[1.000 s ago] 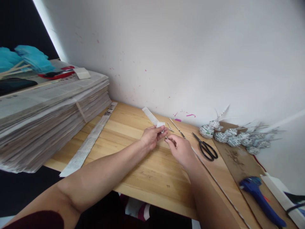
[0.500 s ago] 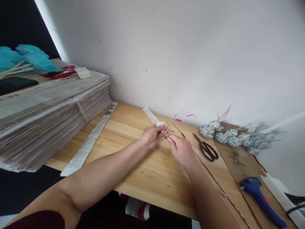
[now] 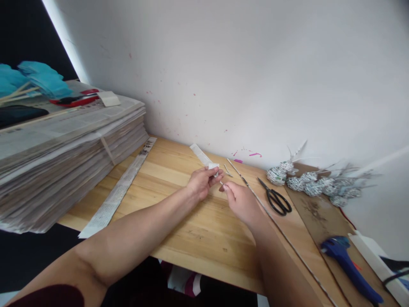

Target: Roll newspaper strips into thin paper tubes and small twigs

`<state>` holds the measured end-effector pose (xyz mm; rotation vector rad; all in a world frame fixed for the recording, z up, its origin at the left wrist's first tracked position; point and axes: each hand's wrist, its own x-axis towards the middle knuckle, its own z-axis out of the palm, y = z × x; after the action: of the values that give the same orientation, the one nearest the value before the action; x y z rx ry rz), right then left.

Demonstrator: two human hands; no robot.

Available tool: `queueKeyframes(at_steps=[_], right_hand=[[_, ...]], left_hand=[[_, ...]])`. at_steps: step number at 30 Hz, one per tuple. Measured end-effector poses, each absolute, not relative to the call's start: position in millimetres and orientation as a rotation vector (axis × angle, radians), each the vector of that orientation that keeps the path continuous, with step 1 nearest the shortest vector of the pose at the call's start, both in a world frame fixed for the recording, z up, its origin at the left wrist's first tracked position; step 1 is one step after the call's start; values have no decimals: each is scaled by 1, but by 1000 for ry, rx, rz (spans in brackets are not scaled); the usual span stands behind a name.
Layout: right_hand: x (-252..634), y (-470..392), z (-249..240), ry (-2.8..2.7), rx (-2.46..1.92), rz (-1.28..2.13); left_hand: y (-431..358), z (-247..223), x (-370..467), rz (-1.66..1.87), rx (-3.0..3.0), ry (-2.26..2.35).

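Note:
Over the middle of the wooden table, my left hand (image 3: 202,182) pinches a white paper strip (image 3: 202,154) between thumb and fingers, and the strip's far end lies toward the wall. Close beside it on the right, my right hand (image 3: 239,198) is closed on a thin stick-like piece (image 3: 221,183), its pale tip showing between the two hands. Whether the tip touches the strip, I cannot tell. Just beyond my right hand lie a long thin rolled-paper rod (image 3: 275,222) and short thin offcuts (image 3: 228,171). Black-handled scissors (image 3: 277,202) lie right of the rod.
A tall newspaper stack (image 3: 73,157) stands at left, carrying blue material (image 3: 44,79) and a red-handled tool (image 3: 75,100). One printed paper strip (image 3: 121,185) lies alongside. Woven paper balls (image 3: 306,181), brown cardboard (image 3: 311,213) and a blue glue gun (image 3: 348,266) are at right.
My right hand has shifted slightly, and the thin piece's tail that showed beyond my right wrist is now out of sight. My left hand keeps its pinch on the strip.

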<state>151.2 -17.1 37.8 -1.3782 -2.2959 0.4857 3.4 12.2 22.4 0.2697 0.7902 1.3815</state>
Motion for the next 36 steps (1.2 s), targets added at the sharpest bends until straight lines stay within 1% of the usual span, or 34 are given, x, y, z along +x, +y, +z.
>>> queueKeyframes(at_steps=[5, 7, 8, 9, 10, 13, 15, 18, 20, 25, 32, 36], right_hand=[[160, -14, 37, -1806, -1370, 1536], [162, -12, 35, -1680, -1354, 1724], [162, -11, 34, -1680, -1378, 1728], [161, -11, 33, -1724, -1421, 1657], [159, -12, 32, -1808, -1466, 1501], [151, -15, 31, -2116, -1459, 728], [147, -18, 32, -2242, -1372, 311], [147, -19, 35, -2335, -1397, 28], [150, -19, 37, -2356, -1482, -29], [153, -21, 39, -2341, -1488, 183], [150, -22, 38, -2305, -1448, 59], [152, -20, 38, -2337, -1481, 132]], left_hand=[[10, 22, 3, 1338, 305, 736], [10, 22, 3, 1323, 314, 713], [10, 22, 3, 1325, 316, 711], [11, 23, 3, 1337, 314, 718], [11, 23, 3, 1356, 307, 731], [13, 24, 3, 1408, 266, 777], [14, 25, 2, 1421, 243, 783], [14, 26, 2, 1421, 228, 761], [14, 25, 2, 1417, 230, 747], [12, 24, 3, 1399, 237, 743], [13, 23, 5, 1397, 220, 735], [13, 21, 5, 1382, 232, 725]])
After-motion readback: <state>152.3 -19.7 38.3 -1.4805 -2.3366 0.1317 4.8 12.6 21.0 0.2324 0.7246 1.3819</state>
